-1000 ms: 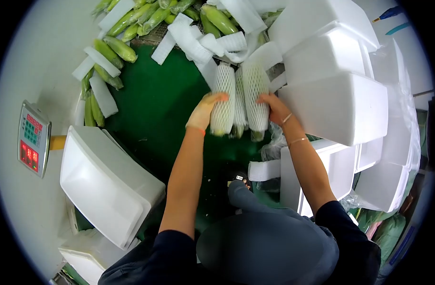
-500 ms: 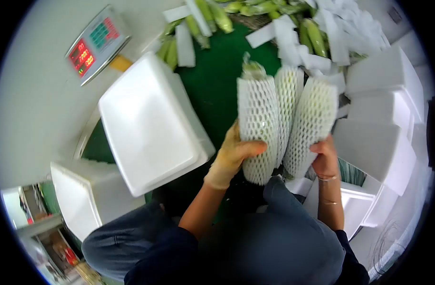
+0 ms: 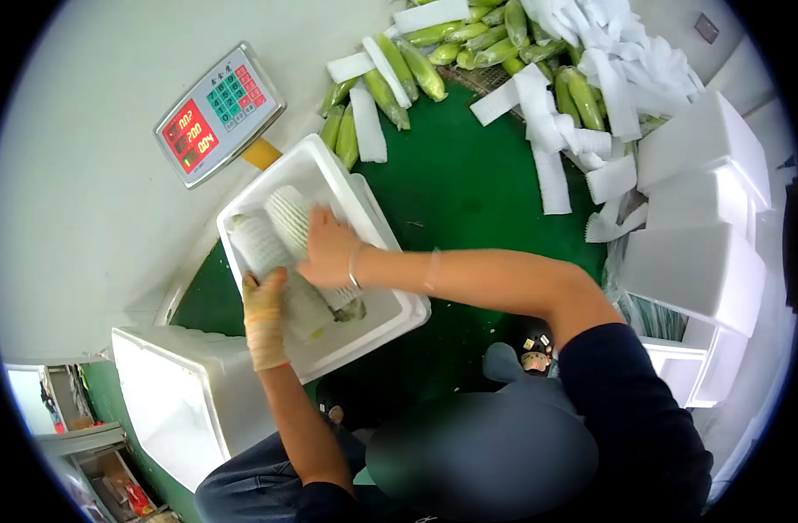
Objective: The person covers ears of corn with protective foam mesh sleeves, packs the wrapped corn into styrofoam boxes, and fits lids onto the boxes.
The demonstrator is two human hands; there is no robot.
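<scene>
Inside the white foam box [image 3: 377, 218] lie long pale-green vegetables in white foam mesh sleeves. My left hand [image 3: 264, 314], in a pale glove, is closed around the side of the left sleeved vegetable [image 3: 264, 248], its thumb on top. Bare and slightly blurred, my right hand [image 3: 329, 248] grips the sleeved vegetable [image 3: 290, 218] beside it, fingers curled over its middle. That one's lower end shows under my right wrist. Whether a third vegetable lies beneath is hidden.
A scale display [image 3: 220, 113] with lit red digits stands behind the box. Another white foam box [image 3: 168, 392] sits at the left, and stacked foam boxes [image 3: 691, 261] at the right. Several film-wrapped green vegetables [image 3: 416, 70] and white foam sleeves [image 3: 625, 52] lie at the back.
My hands have moved left with the sleeved vegetables, from over my lap into the foam box. The box, seen from its closed side before, now shows its open top.
</scene>
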